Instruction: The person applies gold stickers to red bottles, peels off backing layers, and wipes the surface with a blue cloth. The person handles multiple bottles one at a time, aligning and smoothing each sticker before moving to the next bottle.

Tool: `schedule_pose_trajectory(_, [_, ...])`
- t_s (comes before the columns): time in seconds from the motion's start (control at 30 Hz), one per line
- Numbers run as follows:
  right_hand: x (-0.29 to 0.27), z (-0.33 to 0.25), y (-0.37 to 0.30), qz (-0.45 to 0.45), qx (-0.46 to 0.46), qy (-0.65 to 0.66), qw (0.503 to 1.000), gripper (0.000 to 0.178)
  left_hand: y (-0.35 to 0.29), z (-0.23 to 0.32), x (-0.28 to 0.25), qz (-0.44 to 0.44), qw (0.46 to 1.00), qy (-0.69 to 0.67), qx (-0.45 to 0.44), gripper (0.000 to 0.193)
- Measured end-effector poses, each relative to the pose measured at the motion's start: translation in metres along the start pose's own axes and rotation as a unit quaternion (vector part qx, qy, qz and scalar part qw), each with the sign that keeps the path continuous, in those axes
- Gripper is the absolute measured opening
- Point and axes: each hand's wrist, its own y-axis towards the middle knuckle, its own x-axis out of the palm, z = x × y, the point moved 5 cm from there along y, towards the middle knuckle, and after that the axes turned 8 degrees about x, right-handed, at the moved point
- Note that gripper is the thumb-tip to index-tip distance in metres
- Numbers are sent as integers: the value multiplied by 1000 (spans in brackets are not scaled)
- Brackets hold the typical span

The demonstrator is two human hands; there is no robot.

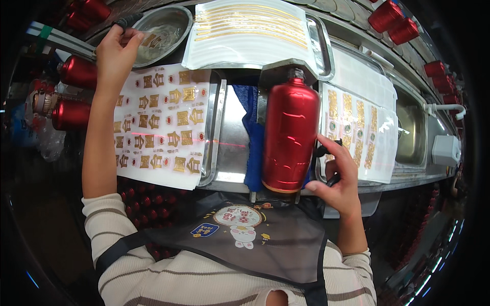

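My left hand [118, 51] is closed in a pinch over the left side of a metal bowl [188, 26] of water, its fingertips at a small gold decal [149, 40]. A black cover sits on one of its fingers. In front of me a glossy red bottle [290, 132] with a dark neck rests on a stand, neck pointing away. My right hand [339, 176] has its thumb and forefinger apart, their tips against the bottle's right side, with black covers on some fingers. Left of the bottle lies a white decal sheet [166, 122] with rows of gold characters and small red ovals.
Behind the bottle is a sheet of gold strips [250, 30]. A decal sheet [354, 127] lies to the right, near a sink [412, 127] with a white tap [446, 108]. A blue cloth [251, 148] is beside the bottle. More red bottles [72, 113] stand left and at the back right.
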Motion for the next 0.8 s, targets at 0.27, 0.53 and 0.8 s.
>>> schedule_pose_trajectory(0.27, [29, -1, -5, 66, -80, -147, 984, 109, -68, 181, 11, -141, 966, -84, 199, 14])
schedule_pose_trajectory(0.53, [25, 9, 2, 18, -52, -101, 993, 102, -74, 247, 54, -250, 911, -230, 234, 28])
schedule_pose_trajectory(0.8, [9, 3, 25, 46, 101, 228, 967, 68, -62, 231, 117, -306, 916, -237, 101, 14])
